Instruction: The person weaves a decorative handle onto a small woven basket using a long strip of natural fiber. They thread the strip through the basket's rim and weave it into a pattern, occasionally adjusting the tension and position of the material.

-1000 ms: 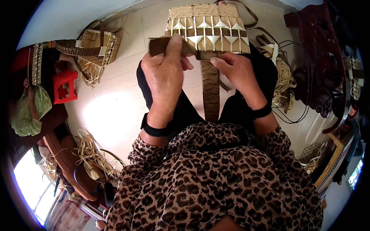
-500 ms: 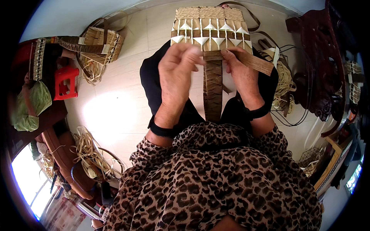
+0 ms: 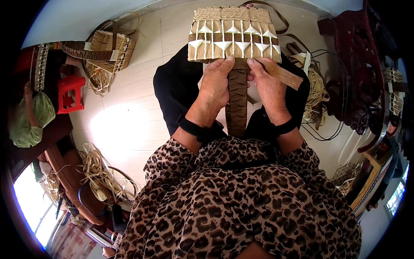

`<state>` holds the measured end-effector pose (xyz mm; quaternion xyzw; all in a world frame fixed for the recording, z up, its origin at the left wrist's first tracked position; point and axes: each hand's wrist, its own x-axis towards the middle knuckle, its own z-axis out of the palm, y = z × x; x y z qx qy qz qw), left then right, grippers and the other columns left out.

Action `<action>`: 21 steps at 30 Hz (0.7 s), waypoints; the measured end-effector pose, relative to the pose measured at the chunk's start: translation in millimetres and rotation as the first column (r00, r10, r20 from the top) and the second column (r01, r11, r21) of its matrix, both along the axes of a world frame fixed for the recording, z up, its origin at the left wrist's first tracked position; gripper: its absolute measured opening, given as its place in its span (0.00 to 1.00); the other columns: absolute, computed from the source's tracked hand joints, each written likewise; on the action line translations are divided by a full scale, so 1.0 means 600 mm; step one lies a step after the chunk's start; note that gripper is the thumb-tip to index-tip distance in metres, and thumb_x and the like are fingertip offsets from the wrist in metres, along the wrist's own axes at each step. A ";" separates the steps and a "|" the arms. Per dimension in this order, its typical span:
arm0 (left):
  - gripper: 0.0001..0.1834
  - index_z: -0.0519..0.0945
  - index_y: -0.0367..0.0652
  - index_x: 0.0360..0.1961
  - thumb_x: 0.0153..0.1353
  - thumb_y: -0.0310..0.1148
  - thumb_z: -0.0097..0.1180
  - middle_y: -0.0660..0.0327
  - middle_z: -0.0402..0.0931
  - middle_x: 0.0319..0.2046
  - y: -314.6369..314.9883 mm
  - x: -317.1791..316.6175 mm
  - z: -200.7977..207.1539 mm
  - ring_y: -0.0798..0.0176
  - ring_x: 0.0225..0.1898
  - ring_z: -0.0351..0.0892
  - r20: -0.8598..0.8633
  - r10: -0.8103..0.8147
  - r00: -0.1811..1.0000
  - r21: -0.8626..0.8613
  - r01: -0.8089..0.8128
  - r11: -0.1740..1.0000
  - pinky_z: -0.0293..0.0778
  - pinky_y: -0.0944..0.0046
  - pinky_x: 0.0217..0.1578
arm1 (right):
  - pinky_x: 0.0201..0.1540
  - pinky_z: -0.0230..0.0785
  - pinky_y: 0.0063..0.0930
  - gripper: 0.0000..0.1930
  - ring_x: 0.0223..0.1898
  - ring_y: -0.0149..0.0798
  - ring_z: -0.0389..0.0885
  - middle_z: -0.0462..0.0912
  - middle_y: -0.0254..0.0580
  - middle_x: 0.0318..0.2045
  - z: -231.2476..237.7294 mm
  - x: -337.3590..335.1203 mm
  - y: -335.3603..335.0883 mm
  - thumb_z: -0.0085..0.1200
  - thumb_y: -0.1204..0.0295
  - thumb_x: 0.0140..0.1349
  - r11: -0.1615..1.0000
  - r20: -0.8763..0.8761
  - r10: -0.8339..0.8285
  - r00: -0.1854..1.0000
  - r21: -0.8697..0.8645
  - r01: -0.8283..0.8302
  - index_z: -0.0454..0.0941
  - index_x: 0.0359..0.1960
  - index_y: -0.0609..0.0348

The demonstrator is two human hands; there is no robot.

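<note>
Both hands have slid up since half a second ago, from gripping the sides of the dark strap to its very top, and the woven panel now sits a little higher and squarer in the head view. One woven panel (image 3: 233, 33) of pale straw, crossed by one dark band and two rows of white triangular folds, is held out over the person's lap, above black trousers. One wide brown plaited strap (image 3: 237, 101) runs down from the panel's lower edge toward the leopard-print top. The left hand (image 3: 214, 88) is closed around the strap's upper left side, its fingertips pressed against the panel's bottom edge. The right hand (image 3: 268, 88) grasps the strap's right side at the same height, and one loose tan strip (image 3: 282, 74) juts out to the right from under its fingers; a second ago a dark strip lay across under the left hand instead. Each wrist wears one black band. On the pale tiled floor to the left stands one unfinished woven basket (image 3: 107, 48), near one red plastic stool (image 3: 69, 93), both where they were before. One heap of loose straw strands (image 3: 100, 170) lies lower left. One dark carved wooden chair (image 3: 358, 82) stands at the right, with one coil of pale fibre (image 3: 318, 93) just beside it.
</note>
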<state>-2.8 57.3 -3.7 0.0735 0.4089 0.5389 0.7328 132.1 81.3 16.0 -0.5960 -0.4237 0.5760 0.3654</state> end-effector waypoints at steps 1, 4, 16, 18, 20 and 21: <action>0.18 0.74 0.28 0.42 0.73 0.36 0.42 0.48 0.81 0.33 -0.001 0.001 -0.002 0.55 0.30 0.83 -0.023 0.005 1.000 -0.002 -0.005 1.000 0.81 0.58 0.35 | 0.23 0.65 0.17 0.10 0.19 0.23 0.71 0.78 0.31 0.21 0.002 0.000 0.000 0.59 0.68 0.63 1.000 0.006 0.005 1.000 -0.002 -0.005 0.78 0.33 0.64; 0.18 0.74 0.28 0.42 0.73 0.36 0.42 0.49 0.80 0.31 -0.001 0.005 -0.006 0.56 0.29 0.83 -0.081 0.022 0.996 -0.004 -0.023 1.000 0.81 0.59 0.34 | 0.24 0.66 0.18 0.10 0.20 0.23 0.72 0.77 0.31 0.20 0.006 -0.001 0.001 0.59 0.68 0.63 1.000 0.029 0.013 1.000 -0.001 -0.013 0.77 0.32 0.64; 0.15 0.76 0.30 0.40 0.72 0.34 0.46 0.52 0.80 0.31 0.001 0.008 -0.005 0.58 0.27 0.81 0.064 0.096 0.993 -0.035 -0.094 0.995 0.81 0.59 0.32 | 0.29 0.70 0.22 0.07 0.25 0.28 0.77 0.79 0.38 0.25 0.004 0.014 -0.005 0.55 0.74 0.64 0.857 0.192 0.129 0.973 0.472 -0.207 0.78 0.33 0.67; 0.14 0.77 0.33 0.44 0.72 0.34 0.45 0.55 0.80 0.39 -0.003 0.007 -0.010 0.60 0.38 0.81 0.085 0.117 0.990 -0.035 -0.114 0.993 0.78 0.61 0.44 | 0.29 0.70 0.25 0.03 0.26 0.36 0.78 0.78 0.43 0.26 -0.007 0.020 -0.011 0.57 0.77 0.62 0.668 0.317 0.114 0.942 0.677 -0.309 0.80 0.34 0.64; 0.14 0.77 0.33 0.45 0.72 0.34 0.45 0.55 0.80 0.39 -0.008 0.001 -0.028 0.61 0.40 0.81 0.093 0.104 0.990 -0.010 -0.104 0.995 0.77 0.62 0.46 | 0.27 0.71 0.28 0.05 0.25 0.41 0.80 0.78 0.43 0.25 -0.006 0.018 -0.018 0.61 0.78 0.56 0.612 0.412 0.063 0.909 0.703 -0.361 0.80 0.35 0.62; 0.14 0.77 0.33 0.45 0.72 0.34 0.45 0.55 0.80 0.40 -0.008 -0.001 -0.029 0.61 0.40 0.81 0.097 0.102 0.990 0.001 -0.102 0.995 0.77 0.62 0.47 | 0.26 0.71 0.29 0.06 0.25 0.43 0.81 0.79 0.43 0.24 -0.007 0.017 -0.019 0.62 0.78 0.55 0.556 0.461 0.033 0.887 0.728 -0.400 0.81 0.35 0.61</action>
